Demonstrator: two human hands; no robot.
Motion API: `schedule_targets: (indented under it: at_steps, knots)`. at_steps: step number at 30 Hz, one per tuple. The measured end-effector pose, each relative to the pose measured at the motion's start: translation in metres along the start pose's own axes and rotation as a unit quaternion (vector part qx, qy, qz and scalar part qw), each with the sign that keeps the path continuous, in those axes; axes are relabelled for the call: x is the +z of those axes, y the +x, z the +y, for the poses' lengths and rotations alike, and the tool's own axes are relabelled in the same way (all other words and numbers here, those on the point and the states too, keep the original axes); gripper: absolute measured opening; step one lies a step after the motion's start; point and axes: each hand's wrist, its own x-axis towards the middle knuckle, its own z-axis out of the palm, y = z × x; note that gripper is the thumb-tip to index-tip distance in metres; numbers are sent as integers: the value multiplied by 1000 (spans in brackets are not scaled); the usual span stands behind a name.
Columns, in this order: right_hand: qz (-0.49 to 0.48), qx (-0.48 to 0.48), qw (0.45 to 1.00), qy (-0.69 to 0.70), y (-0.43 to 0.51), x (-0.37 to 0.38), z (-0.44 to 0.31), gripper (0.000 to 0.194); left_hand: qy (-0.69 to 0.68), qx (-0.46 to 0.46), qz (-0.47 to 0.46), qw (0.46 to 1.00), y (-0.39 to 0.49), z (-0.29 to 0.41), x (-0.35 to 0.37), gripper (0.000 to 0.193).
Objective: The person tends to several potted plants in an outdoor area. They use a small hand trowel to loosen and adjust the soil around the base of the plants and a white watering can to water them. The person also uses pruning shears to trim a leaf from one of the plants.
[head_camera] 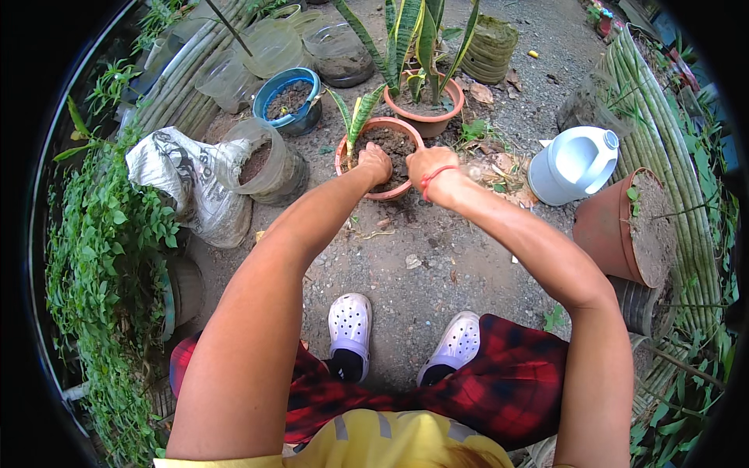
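Observation:
A small orange plant pot (412,130) stands on the ground before me, filled with dark, crumbly soil (386,140). At its left side grows a short snake plant (358,120) with yellow-edged leaves. My left hand (374,162) is inside the pot beside the plant's base, its fingers bent down against the soil. The fingertips are hidden, so whether they hold anything cannot be seen. My right hand (432,167), with a red band at the wrist, grips the pot's right rim. Some dark soil lies spilled on the ground just below the pot.
Behind stands a larger potted snake plant (427,111). To the left are a blue pot (295,126), a cut clear plastic container (275,169) with soil and a white sack (199,181). On the right are a bluish-white jug (562,169) and a tilted brown pot (605,225).

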Motion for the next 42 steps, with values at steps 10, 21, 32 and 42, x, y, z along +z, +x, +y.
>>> schedule_targets:
  at_steps: [10,21,32,42]
  knots:
    - [-38,-103,993,-41,50,30,52,23,7,39,56,998,3,-6,6,39]
    - [-248,97,883,387,33,-1,80,39,-38,83,141,986,5,-22,19,43]
    - [35,11,999,0,-26,-41,61,27,6,204,-49,978,48,-33,-38,35]
    - [212,-48,975,47,-45,-6,68,19,-124,154,39,979,73,-98,-13,34]
